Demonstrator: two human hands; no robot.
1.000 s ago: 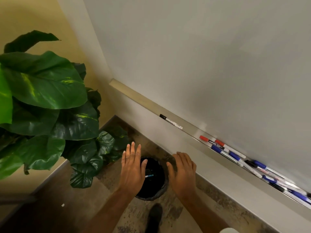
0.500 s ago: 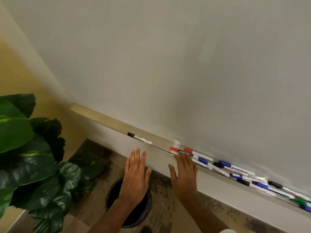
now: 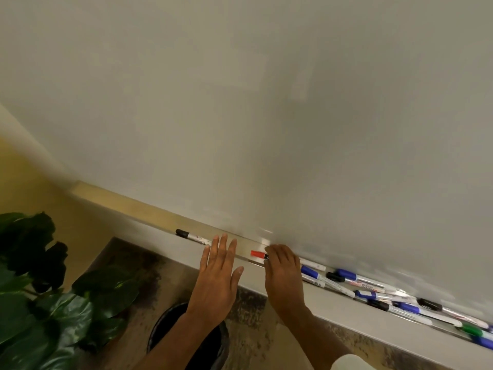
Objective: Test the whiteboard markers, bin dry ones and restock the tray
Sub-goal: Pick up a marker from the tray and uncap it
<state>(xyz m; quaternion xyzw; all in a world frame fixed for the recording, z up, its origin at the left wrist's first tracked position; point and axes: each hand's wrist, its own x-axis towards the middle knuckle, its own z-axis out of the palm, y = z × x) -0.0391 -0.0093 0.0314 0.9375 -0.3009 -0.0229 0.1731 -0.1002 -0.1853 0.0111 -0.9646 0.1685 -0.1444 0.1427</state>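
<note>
Red-capped plastic marker is gripped in the curled fingers of the right hand; the left hand is flat and holds nothing. It lies along the long silver tray, cap pointing to ten o'clock.

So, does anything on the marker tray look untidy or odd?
Yes. The markers beyond the right hand lie in a jumble, crossing one another; one black-capped marker lies alone near the left hand.
</note>
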